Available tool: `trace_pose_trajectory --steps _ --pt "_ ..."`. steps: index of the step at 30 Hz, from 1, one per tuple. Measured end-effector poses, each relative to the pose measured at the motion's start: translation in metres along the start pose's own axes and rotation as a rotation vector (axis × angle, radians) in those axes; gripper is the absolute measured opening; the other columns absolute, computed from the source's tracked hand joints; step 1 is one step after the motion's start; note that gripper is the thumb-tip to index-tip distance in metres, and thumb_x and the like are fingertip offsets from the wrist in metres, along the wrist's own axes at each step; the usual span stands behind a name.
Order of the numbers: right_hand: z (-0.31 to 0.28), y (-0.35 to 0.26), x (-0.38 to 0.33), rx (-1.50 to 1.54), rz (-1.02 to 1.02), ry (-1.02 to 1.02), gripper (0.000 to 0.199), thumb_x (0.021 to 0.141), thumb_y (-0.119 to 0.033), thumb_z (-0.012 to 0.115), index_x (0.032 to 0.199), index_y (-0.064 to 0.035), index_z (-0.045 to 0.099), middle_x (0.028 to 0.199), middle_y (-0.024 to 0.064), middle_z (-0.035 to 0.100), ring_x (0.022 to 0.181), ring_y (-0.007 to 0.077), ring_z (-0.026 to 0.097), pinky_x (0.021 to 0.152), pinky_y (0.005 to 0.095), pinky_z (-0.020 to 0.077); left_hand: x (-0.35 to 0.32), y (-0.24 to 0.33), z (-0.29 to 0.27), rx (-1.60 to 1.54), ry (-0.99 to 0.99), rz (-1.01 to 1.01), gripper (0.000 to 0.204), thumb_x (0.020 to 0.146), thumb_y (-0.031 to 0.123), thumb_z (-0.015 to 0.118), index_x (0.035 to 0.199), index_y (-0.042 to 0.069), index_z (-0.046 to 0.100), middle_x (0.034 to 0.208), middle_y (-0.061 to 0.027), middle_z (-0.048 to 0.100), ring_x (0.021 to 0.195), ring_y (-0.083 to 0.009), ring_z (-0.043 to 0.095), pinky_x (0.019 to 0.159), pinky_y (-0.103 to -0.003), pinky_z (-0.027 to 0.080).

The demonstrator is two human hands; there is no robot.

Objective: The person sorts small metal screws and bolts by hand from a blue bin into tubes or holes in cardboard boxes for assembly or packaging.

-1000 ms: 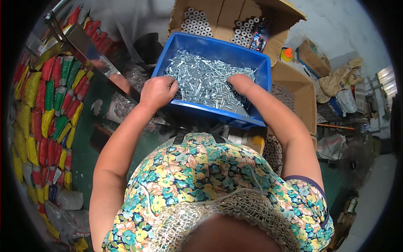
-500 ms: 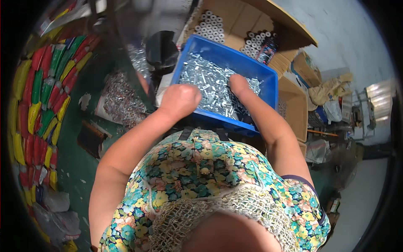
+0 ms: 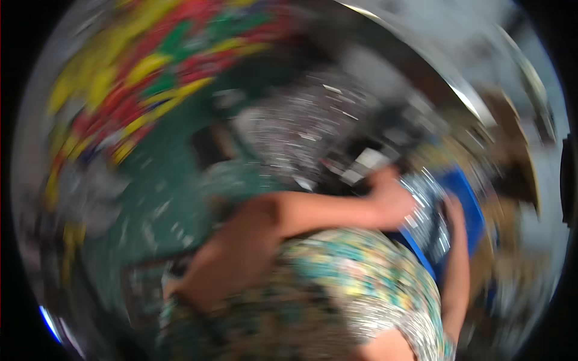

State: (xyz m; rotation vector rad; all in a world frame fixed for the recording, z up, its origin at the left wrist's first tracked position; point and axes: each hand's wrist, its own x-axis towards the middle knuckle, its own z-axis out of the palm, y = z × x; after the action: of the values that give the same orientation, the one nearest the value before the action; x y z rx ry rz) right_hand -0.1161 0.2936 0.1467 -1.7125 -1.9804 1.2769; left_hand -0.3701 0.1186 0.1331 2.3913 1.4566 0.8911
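Observation:
The whole view is smeared by motion. A blue plastic bin [image 3: 468,195] sits in front of me at the right, holding many small shiny metal pieces [image 3: 425,195]. My left hand [image 3: 392,203] is at the bin's left edge, its fingers curled closed; whatever they may hold is hidden. My right hand [image 3: 453,210] reaches down inside the bin beside the metal pieces. Its fingers are too blurred to read.
Left of the bin, a large heap of shiny small parts [image 3: 307,123] lies near the green floor [image 3: 162,186]. Red, yellow and green bundles [image 3: 144,66] are piled at the far left. Cardboard [image 3: 512,144] stands beyond the bin at the right.
The view has swung to the left, so the bin and both hands appear farther right and tilted. My left hand stays by the bin's left edge, my right hand inside it.

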Motion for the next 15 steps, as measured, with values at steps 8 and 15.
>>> trace_pose_trajectory --steps 8,15 --pt "0.032 0.040 0.031 -1.005 -0.426 0.036 0.025 0.088 -0.017 0.058 0.096 0.0053 0.065 0.087 0.0234 0.068 0.079 0.0366 0.066 0.068 0.0458 0.0504 0.027 0.016 0.001 -0.157 0.123 -0.053 0.019 0.060 0.024 0.064 0.061 0.005 0.069 0.063 -0.0148 0.066 0.059 -0.0331 0.066 0.053 -0.045 0.053" --pt "-0.011 -0.053 -0.050 -0.198 -0.113 0.117 0.038 0.093 -0.026 0.064 0.114 0.0052 0.059 0.100 0.0253 0.066 0.095 0.0370 0.063 0.080 0.0422 0.0518 0.056 -0.012 0.088 -0.517 0.359 0.340 0.021 0.064 0.025 0.063 0.055 0.006 0.066 0.057 -0.0126 0.062 0.057 -0.0320 0.065 0.052 -0.045 0.052"
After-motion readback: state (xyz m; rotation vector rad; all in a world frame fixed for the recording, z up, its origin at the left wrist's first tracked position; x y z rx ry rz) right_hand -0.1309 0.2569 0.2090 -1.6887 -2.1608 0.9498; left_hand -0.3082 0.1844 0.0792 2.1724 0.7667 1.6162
